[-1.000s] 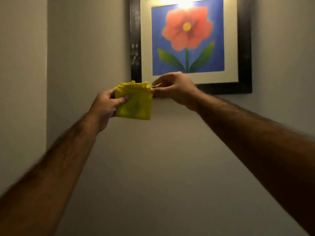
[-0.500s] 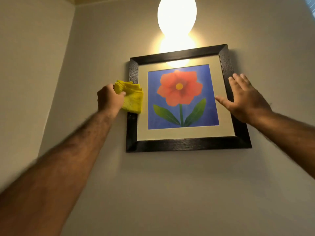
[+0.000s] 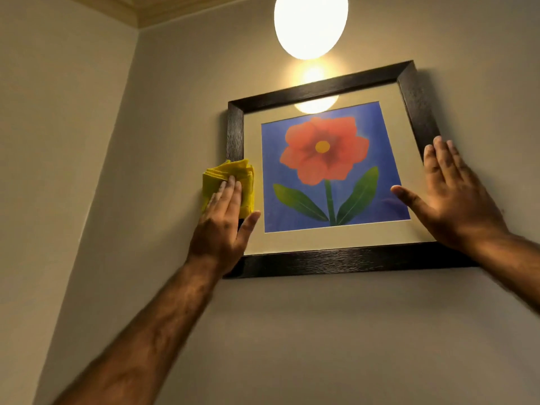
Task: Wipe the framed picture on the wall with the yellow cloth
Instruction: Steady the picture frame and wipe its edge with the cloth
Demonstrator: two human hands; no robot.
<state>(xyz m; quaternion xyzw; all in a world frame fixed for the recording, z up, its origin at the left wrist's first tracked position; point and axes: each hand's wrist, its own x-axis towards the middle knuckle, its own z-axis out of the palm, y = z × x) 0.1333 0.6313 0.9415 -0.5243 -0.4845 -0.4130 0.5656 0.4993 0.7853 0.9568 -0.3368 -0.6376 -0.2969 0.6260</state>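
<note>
My left hand [image 3: 223, 226] presses the folded yellow cloth [image 3: 230, 182] flat against the left rail of the framed picture [image 3: 330, 260], centre of view. My right hand [image 3: 455, 197] is spread, bracing the right rail. Risk: a hard sideways stroke may tilt the hanging picture. Dark grained wood, glossy glazing, soft layered cloth.

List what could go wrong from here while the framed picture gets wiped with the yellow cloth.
1. The framed picture hangs tilted; the left hand pressing the yellow cloth on its left edge might swing it, though the right hand braces the right side.
2. The flat left hand only presses the folded cloth, so it may slip and fall.
3. The right hand's bare thumb lies on the glass and could leave smudges.
</note>
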